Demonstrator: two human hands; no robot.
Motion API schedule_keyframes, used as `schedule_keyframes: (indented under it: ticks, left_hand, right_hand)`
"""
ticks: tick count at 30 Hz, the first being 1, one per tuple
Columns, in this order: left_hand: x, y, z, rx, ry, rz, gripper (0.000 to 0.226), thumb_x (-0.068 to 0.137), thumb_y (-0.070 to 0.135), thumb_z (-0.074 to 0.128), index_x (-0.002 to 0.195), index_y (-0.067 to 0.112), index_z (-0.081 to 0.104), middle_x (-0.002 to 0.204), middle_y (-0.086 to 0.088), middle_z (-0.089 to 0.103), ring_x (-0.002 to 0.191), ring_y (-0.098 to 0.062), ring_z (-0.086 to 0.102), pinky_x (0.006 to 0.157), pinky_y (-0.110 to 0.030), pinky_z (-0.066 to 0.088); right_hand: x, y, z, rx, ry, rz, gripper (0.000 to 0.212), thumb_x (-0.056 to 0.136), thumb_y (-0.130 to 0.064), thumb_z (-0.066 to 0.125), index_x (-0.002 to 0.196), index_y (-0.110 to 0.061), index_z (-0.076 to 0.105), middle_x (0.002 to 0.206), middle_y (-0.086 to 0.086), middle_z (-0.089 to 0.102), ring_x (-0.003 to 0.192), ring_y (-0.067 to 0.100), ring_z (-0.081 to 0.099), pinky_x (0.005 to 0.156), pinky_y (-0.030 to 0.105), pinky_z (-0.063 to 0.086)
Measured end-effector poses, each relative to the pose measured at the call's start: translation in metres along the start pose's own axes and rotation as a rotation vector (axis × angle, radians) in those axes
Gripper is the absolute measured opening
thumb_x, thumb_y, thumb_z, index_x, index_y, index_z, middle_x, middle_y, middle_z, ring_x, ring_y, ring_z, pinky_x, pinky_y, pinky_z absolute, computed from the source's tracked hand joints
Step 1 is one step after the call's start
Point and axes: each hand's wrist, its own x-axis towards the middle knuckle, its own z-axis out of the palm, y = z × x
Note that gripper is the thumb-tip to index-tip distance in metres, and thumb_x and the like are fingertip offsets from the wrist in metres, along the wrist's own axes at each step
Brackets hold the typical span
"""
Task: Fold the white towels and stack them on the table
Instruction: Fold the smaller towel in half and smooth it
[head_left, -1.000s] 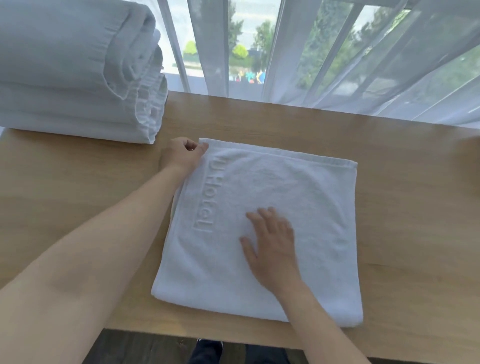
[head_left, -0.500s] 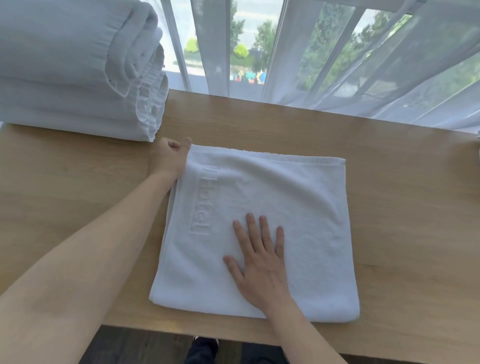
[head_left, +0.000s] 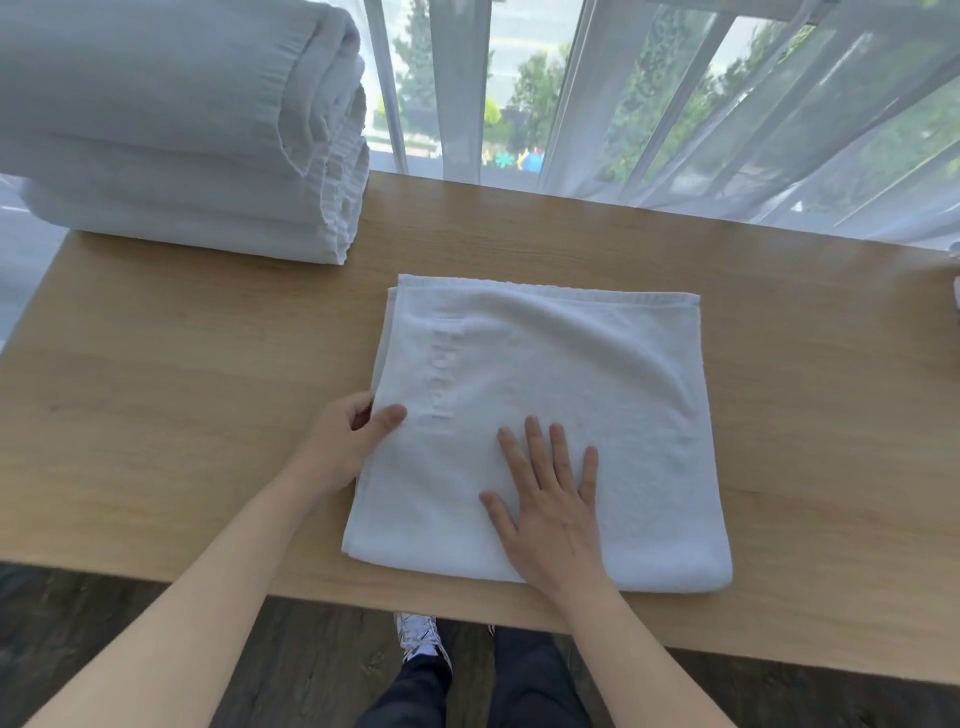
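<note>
A white towel (head_left: 597, 384), folded to a rough square with an embossed hotel name, lies flat on the wooden table (head_left: 182, 415) near its front edge. My left hand (head_left: 353, 441) pinches the towel's left edge about halfway down, thumb on top and fingers curled under the layers. My right hand (head_left: 550, 499) lies flat on the towel's near middle, fingers spread and pressing down. A stack of folded white towels (head_left: 182, 130) sits at the table's far left corner.
Sheer white curtains (head_left: 675, 104) hang along the table's far edge in front of a window. A small object (head_left: 955, 291) peeks in at the right edge. My legs and a shoe (head_left: 421, 634) show below the table's front edge.
My left hand has slid from the towel's far left corner down the left edge to its middle. My right hand stays flat on the towel. The view has tilted downward.
</note>
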Motion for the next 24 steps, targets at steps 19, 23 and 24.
schedule_keyframes:
  ticks: [19,23,24]
  left_hand:
    - [-0.067,-0.053,-0.005,0.096,-0.327,-0.194,0.039,0.079,0.05,0.074,0.113,0.029,0.073,0.106,0.012,0.077,0.099,-0.008,0.073,0.088,-0.028,0.053]
    - [-0.072,-0.062,-0.008,0.307,-0.248,-0.111,0.021,0.089,0.048,0.071,0.106,0.036,0.069,0.097,0.021,0.076,0.088,0.002,0.071,0.084,-0.028,0.055]
    - [-0.071,-0.063,-0.009,0.44,-0.193,-0.115,0.02,0.086,0.052,0.072,0.099,0.037,0.068,0.088,0.02,0.075,0.08,0.002,0.07,0.074,-0.025,0.054]
  right_hand:
    - [-0.047,0.025,-0.008,-0.014,-0.09,0.212,0.07,0.1,-0.064,0.011,0.152,-0.038,-0.028,0.161,-0.007,-0.034,0.147,0.018,-0.034,0.119,0.055,-0.018]
    - [-0.059,0.029,-0.005,-0.045,-0.082,0.245,0.067,0.1,-0.062,0.006,0.153,-0.038,-0.026,0.162,-0.006,-0.031,0.148,0.017,-0.031,0.12,0.054,-0.016]
    - [-0.062,0.03,-0.005,-0.049,-0.086,0.253,0.066,0.099,-0.062,0.003,0.153,-0.037,-0.027,0.162,-0.005,-0.03,0.148,0.017,-0.031,0.12,0.054,-0.015]
